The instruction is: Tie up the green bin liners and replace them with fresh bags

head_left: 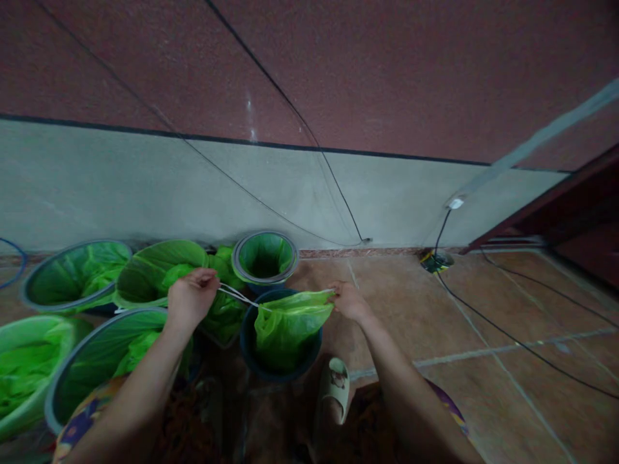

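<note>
A green plastic bag point(290, 322) hangs half inside a dark round bin point(251, 351) on the floor in front of me. My left hand point(189, 298) is closed in a pinch on the bag's white drawstring point(239, 298), pulled out to the left. My right hand point(347, 300) is closed on the bag's right top edge, holding it stretched over the bin's rim.
Several other bins lined with green bags stand at the left: one behind point(265, 256), two at the wall point(75, 274) point(159, 270), two near my left arm point(97, 361) point(24, 367). My sandalled foot point(335, 381) rests by the bin. Black cables point(507, 332) cross the tiled floor at right, below a wall socket point(455, 203).
</note>
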A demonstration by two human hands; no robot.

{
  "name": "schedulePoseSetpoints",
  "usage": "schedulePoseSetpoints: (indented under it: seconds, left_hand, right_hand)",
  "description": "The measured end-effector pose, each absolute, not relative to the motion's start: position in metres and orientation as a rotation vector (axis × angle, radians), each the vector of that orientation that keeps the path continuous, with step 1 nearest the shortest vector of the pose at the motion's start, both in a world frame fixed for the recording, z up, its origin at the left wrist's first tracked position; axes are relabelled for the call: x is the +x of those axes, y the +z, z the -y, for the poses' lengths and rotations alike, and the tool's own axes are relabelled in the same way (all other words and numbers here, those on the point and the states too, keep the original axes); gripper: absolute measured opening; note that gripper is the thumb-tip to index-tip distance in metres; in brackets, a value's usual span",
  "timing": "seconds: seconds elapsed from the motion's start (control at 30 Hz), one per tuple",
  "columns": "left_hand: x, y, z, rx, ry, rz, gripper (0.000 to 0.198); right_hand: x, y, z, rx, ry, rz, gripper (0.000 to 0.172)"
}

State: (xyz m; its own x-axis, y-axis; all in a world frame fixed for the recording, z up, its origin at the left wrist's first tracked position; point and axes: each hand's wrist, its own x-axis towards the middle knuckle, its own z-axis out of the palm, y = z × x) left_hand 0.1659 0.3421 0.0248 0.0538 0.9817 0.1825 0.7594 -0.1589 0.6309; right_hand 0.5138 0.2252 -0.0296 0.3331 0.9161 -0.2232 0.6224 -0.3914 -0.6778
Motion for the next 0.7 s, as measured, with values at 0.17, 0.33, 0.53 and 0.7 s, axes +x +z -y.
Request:
schedulePoseSetpoints:
  seconds: [0.17,0.33,0.53,0.7]
  left_hand:
    - [0.158,0.024,-0.349,1.923,0.667,-1.684,0.029]
    - [0.159,0.030,-0.344,2.031,0.555,-1.798,0.027]
    - [0.158,0.036,-0.342,2.154,0.438,-1.926,0.030]
    - [0.155,0.031,-0.345,2.237,0.397,-1.945,0.028]
  right_hand:
    - [0.530,-0.027,-0.221,-2.145,0.796,1.337,0.034]
    - [0.528,-0.032,-0.223,-2.197,0.859,1.190,0.022]
    - [0.514,-0.048,-0.222,-2.233,1.139,0.861,0.011]
    - [0.501,-0.043,-0.220,-2.261,1.124,0.819,0.008]
